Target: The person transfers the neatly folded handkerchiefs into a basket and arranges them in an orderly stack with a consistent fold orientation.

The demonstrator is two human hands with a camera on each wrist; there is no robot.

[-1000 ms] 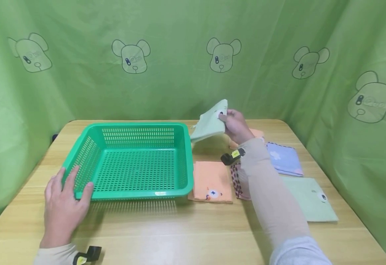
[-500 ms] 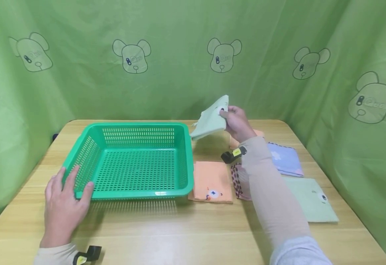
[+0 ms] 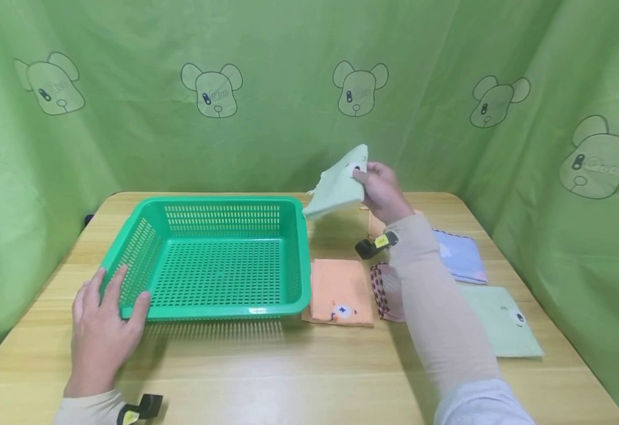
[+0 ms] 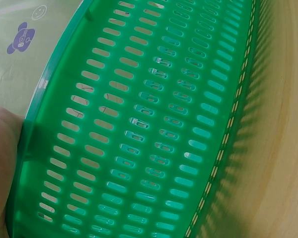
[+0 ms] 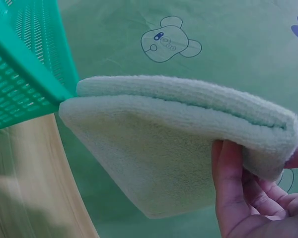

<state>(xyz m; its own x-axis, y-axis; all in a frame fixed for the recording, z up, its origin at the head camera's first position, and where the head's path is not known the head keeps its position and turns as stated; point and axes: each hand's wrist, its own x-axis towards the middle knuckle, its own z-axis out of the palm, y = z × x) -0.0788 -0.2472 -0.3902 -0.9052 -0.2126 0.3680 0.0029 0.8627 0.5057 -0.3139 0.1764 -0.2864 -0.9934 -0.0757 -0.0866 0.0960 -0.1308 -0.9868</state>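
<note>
Folded pale-green terry cloth pinched at one end by right hand, held above worktop near far edge, likely to keep folds together. Rectangular green plastic basket touched at near-left corner by left hand, fingers spread, apparently for steadying.

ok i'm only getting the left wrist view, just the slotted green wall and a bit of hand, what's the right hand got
Observer: The right hand pinches a folded pale green cloth between thumb and fingers.
Operator: where's that compared with the basket
Observer: It is raised by the right side of the basket, one low corner close to the rim; I can't tell whether they touch.
Operator: and what's lying on the table right next to that side
Observer: In the head view, a folded orange cloth with a small face on it lies on the table, by the basket's near right corner.
</note>
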